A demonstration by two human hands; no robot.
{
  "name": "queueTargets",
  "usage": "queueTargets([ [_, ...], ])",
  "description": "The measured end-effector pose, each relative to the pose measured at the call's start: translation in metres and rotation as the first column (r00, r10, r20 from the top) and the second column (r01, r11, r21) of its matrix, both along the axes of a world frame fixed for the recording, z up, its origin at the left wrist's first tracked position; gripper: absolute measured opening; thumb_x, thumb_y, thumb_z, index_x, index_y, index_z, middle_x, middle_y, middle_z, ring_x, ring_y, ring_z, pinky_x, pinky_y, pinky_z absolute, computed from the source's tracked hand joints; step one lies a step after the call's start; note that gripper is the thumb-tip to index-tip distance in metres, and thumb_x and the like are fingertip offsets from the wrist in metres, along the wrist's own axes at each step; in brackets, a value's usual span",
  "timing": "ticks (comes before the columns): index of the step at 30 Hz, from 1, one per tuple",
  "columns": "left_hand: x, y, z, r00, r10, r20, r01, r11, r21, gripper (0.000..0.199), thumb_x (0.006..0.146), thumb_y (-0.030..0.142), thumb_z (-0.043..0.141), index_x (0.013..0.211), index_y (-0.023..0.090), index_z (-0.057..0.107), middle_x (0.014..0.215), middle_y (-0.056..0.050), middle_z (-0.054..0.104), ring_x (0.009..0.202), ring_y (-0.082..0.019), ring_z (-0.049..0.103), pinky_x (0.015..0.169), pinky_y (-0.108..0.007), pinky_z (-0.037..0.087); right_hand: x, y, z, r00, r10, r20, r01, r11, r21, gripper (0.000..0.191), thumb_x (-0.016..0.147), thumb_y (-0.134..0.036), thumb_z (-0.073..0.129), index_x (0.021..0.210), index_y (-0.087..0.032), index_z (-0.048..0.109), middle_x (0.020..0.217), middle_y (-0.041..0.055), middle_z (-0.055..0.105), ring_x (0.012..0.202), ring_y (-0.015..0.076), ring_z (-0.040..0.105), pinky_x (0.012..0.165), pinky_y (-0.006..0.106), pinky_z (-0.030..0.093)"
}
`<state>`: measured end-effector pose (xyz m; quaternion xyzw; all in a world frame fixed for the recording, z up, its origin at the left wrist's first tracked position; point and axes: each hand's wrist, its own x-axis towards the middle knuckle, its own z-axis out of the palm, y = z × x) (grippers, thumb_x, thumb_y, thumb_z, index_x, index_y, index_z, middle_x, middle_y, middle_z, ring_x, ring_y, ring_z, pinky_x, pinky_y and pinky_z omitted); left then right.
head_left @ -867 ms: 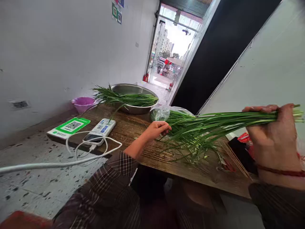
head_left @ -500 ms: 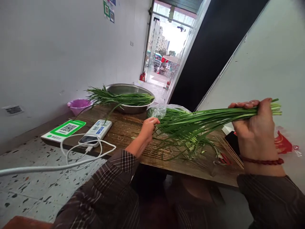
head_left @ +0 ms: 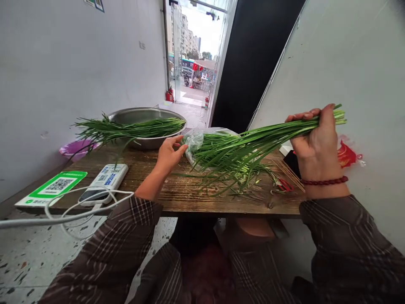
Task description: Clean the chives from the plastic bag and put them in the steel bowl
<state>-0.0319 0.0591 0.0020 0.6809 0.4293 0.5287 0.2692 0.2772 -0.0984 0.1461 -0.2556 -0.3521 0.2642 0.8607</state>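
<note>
Head view: the step in hand is judged to be the handling of 1 bunch of chives, held by its stem end in the right hand, fingers closed firmly round the stalks, cut ends protruding beyond the thumb. The leaves slope down leftward to a loose pile of chives and a clear plastic bag; where bunch and pile divide cannot be told. The left hand is beside the bag, its fingers curled and parted with nothing seen between them; contact with the bag cannot be confirmed. Any next move of the bunch would, in this inspector's judgement, call for a steady stem grip and care that the trailing tips do not snag the pile. Surface: a wooden counter, littered with scraps, carries a metal basin with further chives overhanging its left rim, a QR-code card, a white device with cable, thin sticks and apparent red-handled scissors. Room: pale walls, 1 black panel, a speckled floor, and red fire extinguishers near a glass doorway giving onto a street.
</note>
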Motion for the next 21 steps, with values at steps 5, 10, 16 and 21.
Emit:
queueTargets([
  [5, 0.022, -0.020, 0.030, 0.969, -0.153, 0.194, 0.152, 0.988, 0.021, 0.056, 0.079, 0.045, 0.061, 0.123, 0.011, 0.062, 0.109, -0.012, 0.068, 0.096, -0.020, 0.062, 0.088, -0.035, 0.050, -0.021, 0.003, -0.002, 0.997, -0.019, 0.069, 0.020, 1.000, -0.016, 0.036, 0.089, -0.047, 0.057, 0.065, -0.020, 0.051, 0.055, -0.0071, 0.049, 0.055, 0.0090, 0.055, 0.074, 0.032, 0.053],
  [10, 0.061, -0.067, 0.066, 0.905, -0.349, 0.243, 0.334, 0.937, 0.104, 0.055, 0.083, 0.045, 0.059, 0.128, 0.015, 0.056, 0.122, -0.014, 0.063, 0.109, -0.023, 0.061, 0.097, -0.040, 0.047, -0.068, 0.011, -0.018, 0.972, 0.072, 0.222, -0.051, 0.994, -0.101, 0.034, 0.082, -0.049, 0.065, 0.068, -0.020, 0.053, 0.058, -0.0060, 0.052, 0.062, 0.0112, 0.060, 0.074, 0.031, 0.053],
  [16, 0.096, -0.101, 0.076, 0.751, -0.655, 0.084, 0.639, 0.752, 0.161, 0.104, 0.059, 0.039, 0.084, 0.147, 0.015, 0.035, 0.147, -0.016, 0.045, 0.135, -0.032, 0.043, 0.116, -0.046, 0.031, -0.108, 0.011, -0.035, 0.925, 0.184, 0.333, -0.130, 0.976, -0.176, 0.028, 0.081, -0.045, 0.067, 0.074, -0.019, 0.059, 0.068, -0.0028, 0.057, 0.070, 0.0113, 0.059, 0.074, 0.028, 0.052],
  [21, 0.104, -0.097, 0.074, 0.642, -0.754, 0.138, 0.753, 0.654, 0.072, 0.096, 0.064, 0.030, 0.082, 0.147, 0.018, 0.036, 0.151, -0.013, 0.041, 0.140, -0.029, 0.038, 0.118, -0.041, 0.028, -0.103, 0.005, -0.034, 0.944, 0.272, 0.185, -0.239, 0.954, -0.182, 0.027, 0.079, -0.043, 0.070, 0.073, -0.019, 0.058, 0.067, -0.0038, 0.053, 0.069, 0.0109, 0.057, 0.074, 0.028, 0.053],
])
